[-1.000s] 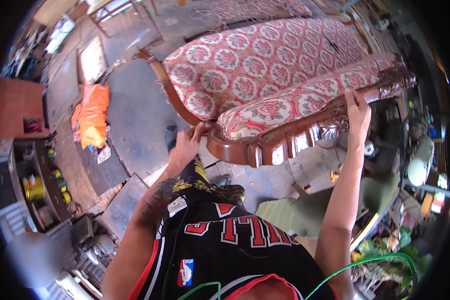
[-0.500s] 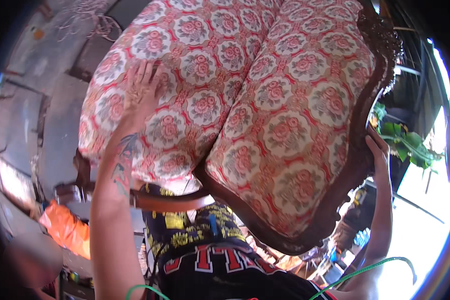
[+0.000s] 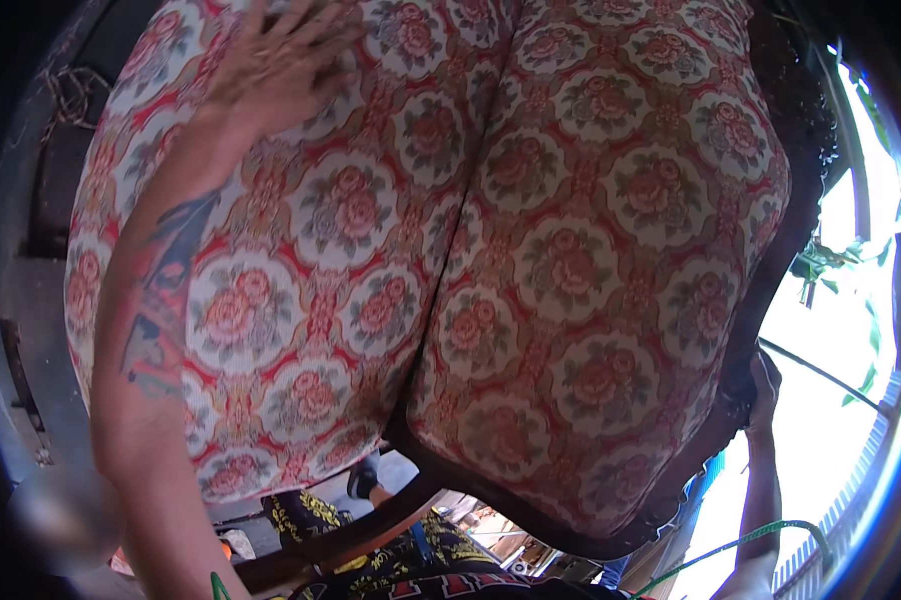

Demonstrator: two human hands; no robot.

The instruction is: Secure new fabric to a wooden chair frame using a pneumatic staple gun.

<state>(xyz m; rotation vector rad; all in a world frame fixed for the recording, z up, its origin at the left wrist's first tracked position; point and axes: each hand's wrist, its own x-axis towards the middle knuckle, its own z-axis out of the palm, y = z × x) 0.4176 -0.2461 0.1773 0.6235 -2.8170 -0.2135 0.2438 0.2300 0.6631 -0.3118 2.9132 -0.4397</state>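
A sofa upholstered in red, cream and grey floral fabric point(image 3: 590, 250) fills most of the view, very close, with a dark seam between its two padded parts. Its dark carved wooden frame point(image 3: 520, 530) runs along the right and lower edges. My left hand point(image 3: 280, 70) lies with fingers spread on the left padded part near the top, the tattooed forearm crossing the fabric. My right hand point(image 3: 760, 390) is wrapped on the wooden frame at the right side, partly hidden by it.
Grey floor point(image 3: 20, 380) shows at the far left. Bright daylight, leaves point(image 3: 815, 260) and a pale corrugated surface point(image 3: 870, 470) lie beyond the sofa on the right. A green cord point(image 3: 730, 530) crosses my right arm. A dark shoe point(image 3: 362, 475) shows beneath the frame.
The sofa has come up much closer and now fills the view. My left hand has moved from the wooden arm to the upholstery, then higher; my right hand stays on the frame.
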